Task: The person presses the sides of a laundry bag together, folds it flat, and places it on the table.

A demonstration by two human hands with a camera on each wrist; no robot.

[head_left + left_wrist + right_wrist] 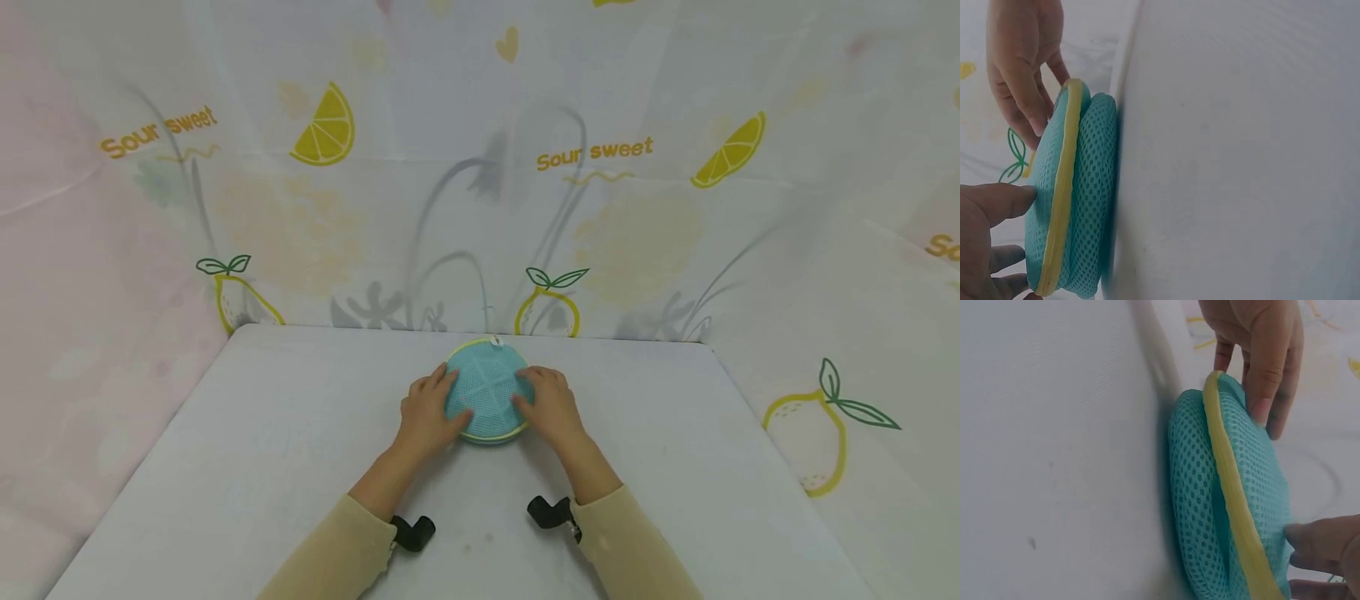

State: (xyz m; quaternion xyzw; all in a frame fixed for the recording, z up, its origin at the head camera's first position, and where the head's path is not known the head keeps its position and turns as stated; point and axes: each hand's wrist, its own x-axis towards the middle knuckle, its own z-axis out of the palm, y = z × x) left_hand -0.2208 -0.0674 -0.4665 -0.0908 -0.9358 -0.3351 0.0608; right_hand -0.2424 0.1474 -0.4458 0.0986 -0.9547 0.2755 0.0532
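Observation:
A round, flattened teal mesh pouch (487, 392) with yellow trim lies on the white table, a small white tab at its far edge. From the side, in the left wrist view, its body (1094, 194) looks puffy and folded under the yellow-edged top. My left hand (431, 410) rests over the pouch's left side, thumb near the front and fingers further back. On the opposite side my right hand (553, 404) touches it with thumb and fingertips. Both hands have relaxed, spread fingers; some fingertips are hidden behind the pouch in the wrist views.
The white table (247, 467) stretches around the pouch to a back edge near the printed lemon curtain (450, 208). Black wrist devices, one on the left sleeve (414, 533) and one on the right (549, 512), stick out over the table.

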